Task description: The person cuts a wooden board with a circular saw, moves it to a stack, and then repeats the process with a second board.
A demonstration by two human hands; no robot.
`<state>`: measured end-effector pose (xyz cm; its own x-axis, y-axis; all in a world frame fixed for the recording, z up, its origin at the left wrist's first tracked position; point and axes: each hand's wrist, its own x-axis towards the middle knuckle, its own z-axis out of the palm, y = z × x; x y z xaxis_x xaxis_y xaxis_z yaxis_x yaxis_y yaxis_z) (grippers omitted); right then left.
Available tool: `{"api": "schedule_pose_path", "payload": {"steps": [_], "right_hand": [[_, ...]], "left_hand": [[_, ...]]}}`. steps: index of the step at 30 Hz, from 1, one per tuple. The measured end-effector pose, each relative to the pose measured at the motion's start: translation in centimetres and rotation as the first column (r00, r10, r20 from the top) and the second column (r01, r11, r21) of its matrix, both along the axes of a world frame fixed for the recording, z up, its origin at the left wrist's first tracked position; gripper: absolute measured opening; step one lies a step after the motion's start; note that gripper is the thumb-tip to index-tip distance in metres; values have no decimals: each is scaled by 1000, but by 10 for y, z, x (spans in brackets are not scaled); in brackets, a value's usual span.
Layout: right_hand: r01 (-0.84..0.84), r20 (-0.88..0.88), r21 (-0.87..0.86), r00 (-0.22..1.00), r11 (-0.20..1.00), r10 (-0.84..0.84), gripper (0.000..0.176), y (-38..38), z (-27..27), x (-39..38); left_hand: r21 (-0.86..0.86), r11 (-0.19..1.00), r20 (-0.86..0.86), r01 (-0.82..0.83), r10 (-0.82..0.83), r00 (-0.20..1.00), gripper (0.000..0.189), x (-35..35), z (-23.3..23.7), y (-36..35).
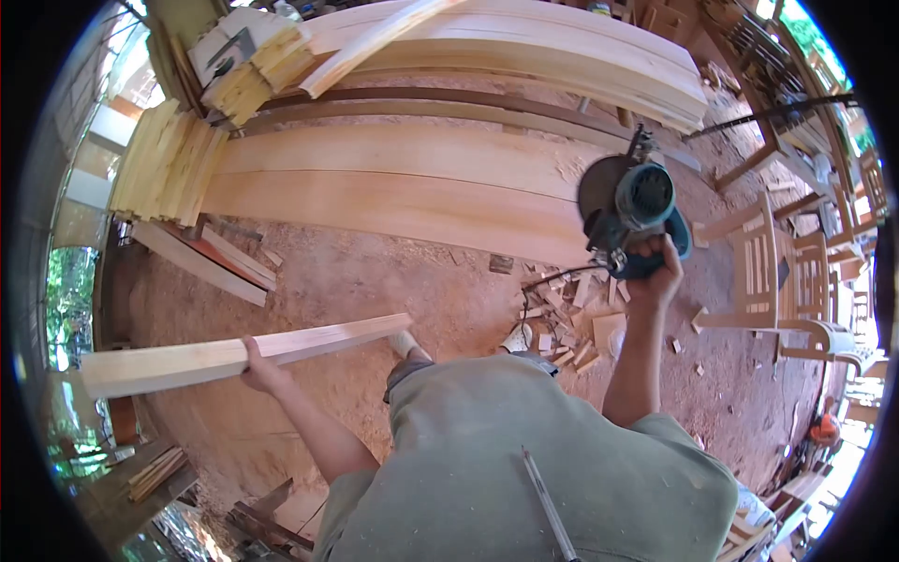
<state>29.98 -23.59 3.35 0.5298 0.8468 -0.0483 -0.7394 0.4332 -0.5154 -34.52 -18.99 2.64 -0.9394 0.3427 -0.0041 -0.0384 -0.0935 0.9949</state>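
My left hand (pixel 266 371) is closed around a long pale wooden board (pixel 169 365), held out to my left above the floor. The board slants slightly, its right end near my foot. My right hand (pixel 659 272) grips the handle of a teal circular saw (pixel 644 199), its fingers partly hidden by the handle. The saw is over the right end of wide wooden planks (pixel 393 183) laid side by side, overlapping them in this view. A dark cord (pixel 557 275) trails from it.
Short pieces stand stacked (pixel 167 169) on the planks' left end. More long planks (pixel 524 47) lie beyond, with a loose strip (pixel 375 47) across them. Wood offcuts (pixel 571 309) litter the floor by my feet. Wooden chairs (pixel 757 262) stand at the right.
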Motion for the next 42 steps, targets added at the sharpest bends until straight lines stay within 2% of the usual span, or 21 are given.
{"api": "schedule_pose_path", "payload": {"steps": [4, 6, 9, 12, 16, 19, 20, 21, 22, 23, 24, 26, 27, 29, 30, 32, 35, 38, 39, 40, 42], "right_hand": [[-34, -186, 71, 981, 997, 47, 12, 66, -44, -40], [-22, -235, 66, 971, 998, 37, 10, 87, -55, -60], [87, -311, -44, 946, 995, -97, 9, 111, -61, -88], [48, -243, 154, 970, 987, -9, 12, 142, -106, -78], [98, -37, 178, 995, 979, -92, 13, 159, -142, -47], [190, 104, -371, 981, 909, -163, 30, 142, -90, -65], [204, 192, -453, 973, 868, -129, 39, 133, -81, -73], [212, 553, -369, 832, 905, 30, 40, 120, -154, -12], [233, 62, -536, 969, 811, -238, 42, 105, -119, -57], [250, 65, -499, 966, 830, -252, 43, 85, -161, -38], [338, 164, -584, 940, 738, -300, 33, 67, -148, -73], [488, 591, -612, 805, 622, -50, 15, 21, -171, -126], [320, 377, -835, 925, 448, 43, 15, 1, -206, -110], [191, 220, -975, 891, 112, 397, 17, -31, -237, -159], [153, 99, -988, 777, -35, 622, 18, -35, -239, -188], [184, -153, -957, 336, -224, 929, 22, -40, -264, -231], [224, -256, -947, -89, -231, 962, 31, 9, -295, -294], [-2, -261, -965, 114, -262, 959, 30, 109, -282, -382], [-190, -281, -951, 205, -243, 938, 21, 147, -295, -396], [-54, -85, -996, 230, -75, 970, 21, 184, -275, -443], [-123, 34, -989, 373, 86, 927, 19, 255, -280, -494]], "left_hand": [[-145, 982, -154, -124, 102, 983, 54, -25, -22, -37], [68, 987, -77, -144, 149, 986, 54, -45, -46, -59], [142, 960, -112, -243, 260, 959, 48, -106, -80, -97], [96, 914, -85, -394, 402, 912, 50, -160, -95, -129], [38, 882, -44, -469, 471, 881, 48, -195, -67, -140], [-78, 901, -39, -426, 424, 905, 45, -278, -151, -163], [-171, 889, -47, -425, 424, 905, 46, -273, -137, -157], [-264, 871, -51, -414, 416, 908, 47, -258, -118, -144], [-269, 860, -50, -434, 437, 898, 47, -257, -126, -143], [-337, 821, -47, -461, 474, 879, 49, -260, -142, -140], [-403, 778, -44, -482, 509, 859, 51, -264, -151, -136], [-379, 793, -57, -478, 495, 867, 53, -263, -138, -129], [-356, 812, -76, -462, 467, 881, 56, -266, -131, -130], [-337, 812, -133, -476, 459, 878, 57, -287, -128, -130], [-308, 829, -195, -466, 424, 884, 58, -300, -124, -125], [-301, 809, -201, -505, 464, 863, 59, -322, -106, -109], [-415, 796, -203, -442, 392, 897, 57, -359, -87, -78], [-294, 921, -189, -255, 206, 960, 55, -409, -93, -40], [-283, 924, -215, -256, 199, 956, 55, -422, -93, -24], [-307, 937, -187, -168, 114, 976, 54, -434, -92, -9], [-340, 937, -158, -74, 20, 987, 54, -453, -80, 22]]}}
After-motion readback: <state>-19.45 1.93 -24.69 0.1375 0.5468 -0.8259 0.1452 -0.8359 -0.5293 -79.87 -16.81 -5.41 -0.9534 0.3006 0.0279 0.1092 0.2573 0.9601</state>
